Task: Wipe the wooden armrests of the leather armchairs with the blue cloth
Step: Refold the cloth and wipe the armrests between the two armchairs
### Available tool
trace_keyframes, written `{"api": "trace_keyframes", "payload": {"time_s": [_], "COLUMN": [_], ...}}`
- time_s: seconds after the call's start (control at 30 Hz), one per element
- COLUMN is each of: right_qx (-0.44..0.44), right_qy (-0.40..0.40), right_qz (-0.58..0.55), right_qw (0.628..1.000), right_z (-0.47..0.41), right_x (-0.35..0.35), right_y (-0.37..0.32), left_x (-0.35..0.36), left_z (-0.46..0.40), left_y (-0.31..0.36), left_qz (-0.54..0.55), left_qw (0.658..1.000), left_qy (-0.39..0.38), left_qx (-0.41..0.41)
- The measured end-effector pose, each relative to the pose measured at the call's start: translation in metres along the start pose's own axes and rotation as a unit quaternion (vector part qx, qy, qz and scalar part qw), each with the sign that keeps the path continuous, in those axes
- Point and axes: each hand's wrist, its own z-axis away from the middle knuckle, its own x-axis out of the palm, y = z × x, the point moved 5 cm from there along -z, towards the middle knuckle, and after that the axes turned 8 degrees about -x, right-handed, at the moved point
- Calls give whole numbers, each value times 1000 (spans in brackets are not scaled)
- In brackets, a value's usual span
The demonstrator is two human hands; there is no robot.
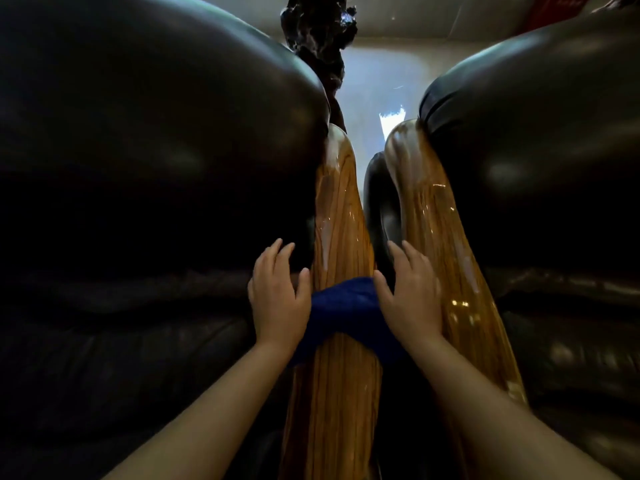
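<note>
Two dark leather armchairs stand side by side, the left armchair [145,174] and the right armchair [540,161]. Each has a glossy wooden armrest: the left chair's armrest [337,216] runs down the middle of the view, the right chair's armrest [433,216] lies beside it. A blue cloth [346,306] is draped across the left chair's armrest. My left hand [278,296] presses the cloth's left end against the armrest's side, fingers spread. My right hand [412,292] holds down the cloth's right end in the gap between the armrests.
A dark carved wooden object [318,32] stands behind the chairs in the gap. Pale floor [377,84] shows beyond. Something red [550,8] sits at the top right. The gap between the two armrests is narrow.
</note>
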Motion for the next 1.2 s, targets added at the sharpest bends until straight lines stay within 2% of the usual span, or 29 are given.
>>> {"api": "trace_keyframes", "payload": {"time_s": [0.03,0.07,0.13,0.2,0.3,0.37,0.53,0.77,0.87,0.93,1.0,1.1,1.2], "right_qx": [5,7,10,13,8,1,-5,26,31,-3,-54,-68,-67], "right_qy": [31,30,-10,-38,-19,-8,-9,-15,0,1,-36,-82,-99], "right_qz": [8,6,-3,-13,-15,0,13,15,-21,-59,-100,-138,-146], "right_qw": [999,999,1000,999,1000,1000,1000,999,999,998,993,985,982], "right_z": [5,10,17,21,18,12,-18,-113,-108,-90,-73,-64,-71], "right_x": [2,8,30,52,66,69,76,81,71,62,65,72,74], "right_y": [-5,-9,-14,-15,-15,-15,-13,-14,-9,-4,-3,-6,-7], "left_x": [6,15,44,65,79,85,94,107,84,68,68,78,83], "left_z": [6,13,24,28,19,9,-31,-126,-114,-89,-71,-71,-76], "left_y": [-4,-6,-14,-22,-29,-27,-21,12,3,-7,-17,-16,-11], "left_qz": [-31,-59,-100,-123,-147,-151,-138,-133,-67,-40,-51,-37,-43], "left_qw": [999,998,994,991,989,988,985,986,994,990,978,978,977], "left_qy": [27,20,-30,-47,-26,-23,-55,-63,-37,-41,-87,-152,-165], "left_qx": [5,15,31,20,4,29,86,82,77,132,182,138,124]}}
